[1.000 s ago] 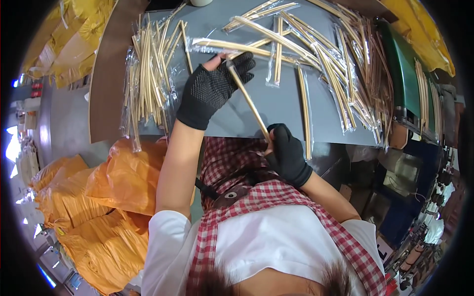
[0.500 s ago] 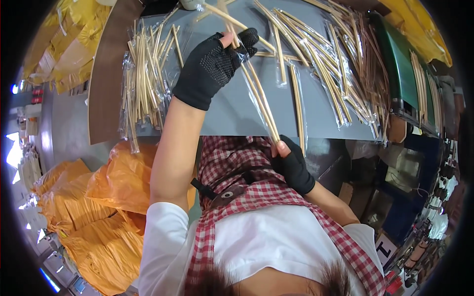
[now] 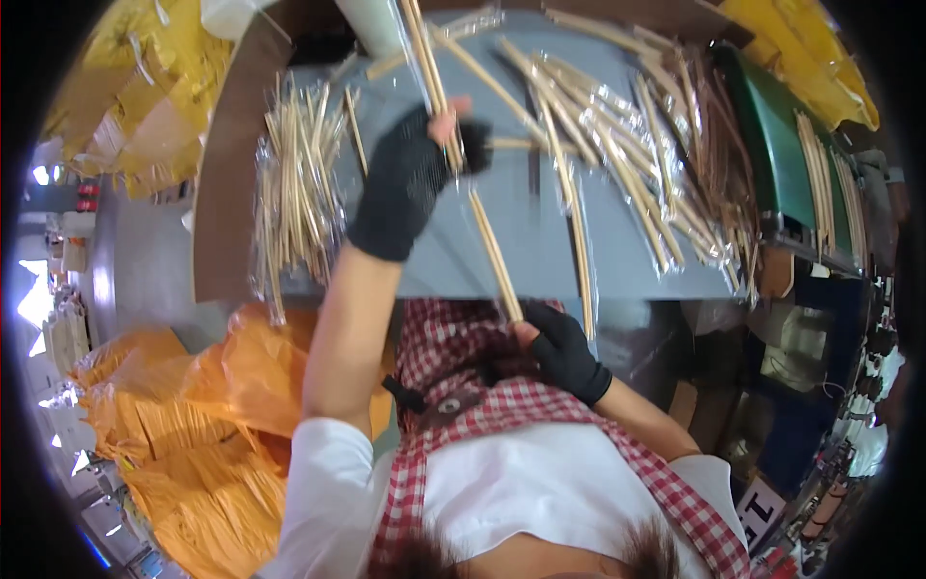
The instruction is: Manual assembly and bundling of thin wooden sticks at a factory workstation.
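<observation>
In a black fingerless glove with a dotted palm, my left hand [image 3: 410, 183] is closed on a pair of wrapped chopsticks [image 3: 429, 63] that points up over the table; the hand is smeared by motion. At the table's front edge my right hand [image 3: 567, 355], gloved in black too, pinches the lower end of another pair of chopsticks [image 3: 495, 253] in a clear sleeve. That pair slants up and left, its top end just below my left hand and apart from it. Beside it on the right lies a further wrapped pair [image 3: 580, 246], overhanging the edge.
A pile of wrapped chopsticks [image 3: 297, 183] lies at the table's left, and a larger spread [image 3: 627, 145] covers the right. A green conveyor belt [image 3: 772, 135] carrying chopsticks stands at far right. Orange plastic bags [image 3: 207, 454] sit at lower left. A pale container [image 3: 371, 24] stands at the back.
The sticks in my right hand have come apart from my left hand and moved down with the right hand. My left hand holds its pair more upright. The whole view has shifted slightly.
</observation>
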Motion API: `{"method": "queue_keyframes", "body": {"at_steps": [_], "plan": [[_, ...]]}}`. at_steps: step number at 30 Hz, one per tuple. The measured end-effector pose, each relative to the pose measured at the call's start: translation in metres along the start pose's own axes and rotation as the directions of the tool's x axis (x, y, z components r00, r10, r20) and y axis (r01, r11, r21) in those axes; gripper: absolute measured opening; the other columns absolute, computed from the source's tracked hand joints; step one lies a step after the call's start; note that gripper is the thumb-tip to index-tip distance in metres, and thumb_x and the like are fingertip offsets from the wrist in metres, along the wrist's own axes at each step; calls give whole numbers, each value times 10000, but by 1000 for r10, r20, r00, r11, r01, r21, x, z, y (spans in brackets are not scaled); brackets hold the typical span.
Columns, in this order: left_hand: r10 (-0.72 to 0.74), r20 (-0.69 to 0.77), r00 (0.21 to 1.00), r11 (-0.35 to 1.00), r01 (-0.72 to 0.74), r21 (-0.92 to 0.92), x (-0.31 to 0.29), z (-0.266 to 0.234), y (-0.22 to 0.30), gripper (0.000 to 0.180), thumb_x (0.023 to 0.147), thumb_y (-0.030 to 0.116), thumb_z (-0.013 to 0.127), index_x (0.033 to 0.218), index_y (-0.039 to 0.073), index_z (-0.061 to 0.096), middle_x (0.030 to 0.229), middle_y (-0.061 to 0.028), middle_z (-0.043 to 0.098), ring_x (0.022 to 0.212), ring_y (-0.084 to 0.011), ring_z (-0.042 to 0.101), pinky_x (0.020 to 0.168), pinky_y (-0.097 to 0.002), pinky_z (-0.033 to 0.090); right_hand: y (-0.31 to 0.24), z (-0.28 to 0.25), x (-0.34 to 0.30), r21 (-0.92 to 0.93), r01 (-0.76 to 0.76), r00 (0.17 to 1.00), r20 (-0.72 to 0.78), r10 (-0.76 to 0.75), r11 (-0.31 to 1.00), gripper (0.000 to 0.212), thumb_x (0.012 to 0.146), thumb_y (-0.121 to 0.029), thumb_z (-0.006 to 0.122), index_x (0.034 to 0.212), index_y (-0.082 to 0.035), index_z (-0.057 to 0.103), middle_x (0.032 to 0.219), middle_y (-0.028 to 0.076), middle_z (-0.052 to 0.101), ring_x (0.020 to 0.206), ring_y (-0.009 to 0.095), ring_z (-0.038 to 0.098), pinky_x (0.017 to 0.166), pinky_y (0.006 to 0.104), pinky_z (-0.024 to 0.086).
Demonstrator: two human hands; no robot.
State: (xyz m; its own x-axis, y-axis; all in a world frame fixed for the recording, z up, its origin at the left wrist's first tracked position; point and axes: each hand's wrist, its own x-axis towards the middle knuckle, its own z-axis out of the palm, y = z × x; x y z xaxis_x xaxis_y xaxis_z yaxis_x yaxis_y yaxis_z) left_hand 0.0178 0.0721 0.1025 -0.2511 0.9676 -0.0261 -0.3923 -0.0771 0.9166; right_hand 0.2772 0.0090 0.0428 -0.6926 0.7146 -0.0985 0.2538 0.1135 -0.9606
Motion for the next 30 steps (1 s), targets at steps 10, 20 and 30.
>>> {"method": "queue_keyframes", "body": {"at_steps": [10, 20, 30], "plan": [[-173, 68, 983, 985, 171, 38, -75, 35, -34, 346, 999, 296, 482, 1118, -13, 583, 626, -7, 481, 533, -86, 448, 527, -231, 370, -102, -66, 133, 357, 258, 953, -245, -176, 898, 319, 940, -286, 584, 1114, -20, 607, 821, 3, 579, 672, 73, 529, 599, 229, 435], [-185, -24, 982, 981, 183, -56, -90, 14, -40, 293, 983, 284, 516, 1014, 2, 589, 591, 54, 388, 487, -33, 319, 458, -212, 234, -100, -40, 160, 434, 310, 917, -373, -145, 846, 336, 946, -339, 569, 897, -16, 648, 697, -11, 549, 608, 53, 481, 550, 218, 383], [-257, -10, 966, 965, 256, -46, -97, 0, -45, 273, 975, 296, 530, 962, 24, 545, 594, 57, 382, 481, -39, 343, 438, -216, 245, -40, -4, 131, 301, 291, 925, -332, -186, 908, 230, 932, -243, 585, 974, -21, 625, 791, 11, 580, 661, 59, 509, 579, 202, 398]]}}
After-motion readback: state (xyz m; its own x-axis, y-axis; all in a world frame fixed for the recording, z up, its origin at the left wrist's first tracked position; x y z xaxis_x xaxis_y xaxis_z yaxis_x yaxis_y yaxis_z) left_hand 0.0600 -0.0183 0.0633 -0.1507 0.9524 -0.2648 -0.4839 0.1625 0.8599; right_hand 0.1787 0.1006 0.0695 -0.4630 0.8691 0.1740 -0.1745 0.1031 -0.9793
